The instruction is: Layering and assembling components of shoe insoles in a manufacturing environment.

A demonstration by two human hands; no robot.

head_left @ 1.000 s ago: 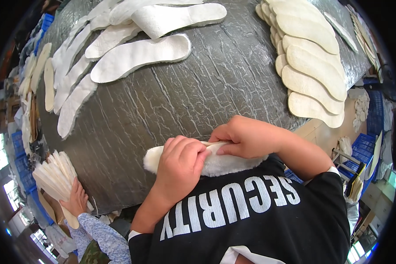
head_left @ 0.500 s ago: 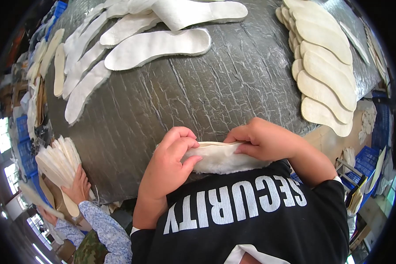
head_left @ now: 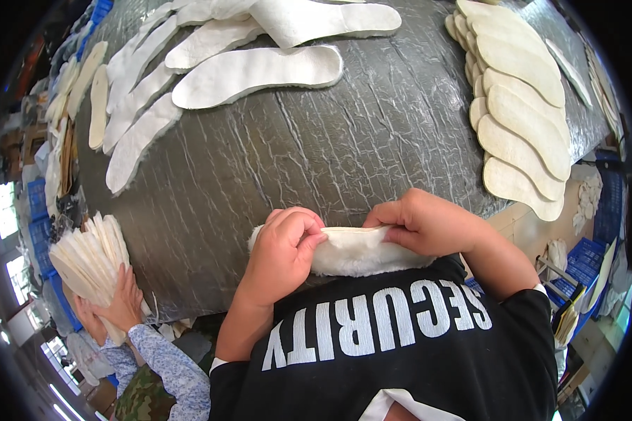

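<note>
Both my hands pinch the far edge of a white fleecy insole (head_left: 361,254) at the table's near edge, against my black shirt. A thin cream layer shows along that edge, between my hands. My left hand (head_left: 281,245) has thumb and fingertips closed on the edge, left of the middle. Farther right, my right hand (head_left: 418,224) grips the same edge between thumb and bent fingers. The insole's left end sticks out past my left hand; its right end lies beneath my right hand and forearm.
White fleecy insoles (head_left: 256,76) lie fanned across the far left of the dark, wrinkled table cover (head_left: 316,154). Overlapping cream insoles (head_left: 523,144) form a row at the right. At the lower left, a co-worker's hands (head_left: 123,302) hold a bundle of insoles (head_left: 91,259). Blue crates (head_left: 583,263) stand beyond the table.
My left hand has shifted slightly right along the edge, and its thumb and fingers have closed on it. My right hand keeps its grip. The co-worker's second hand has joined the bundle.
</note>
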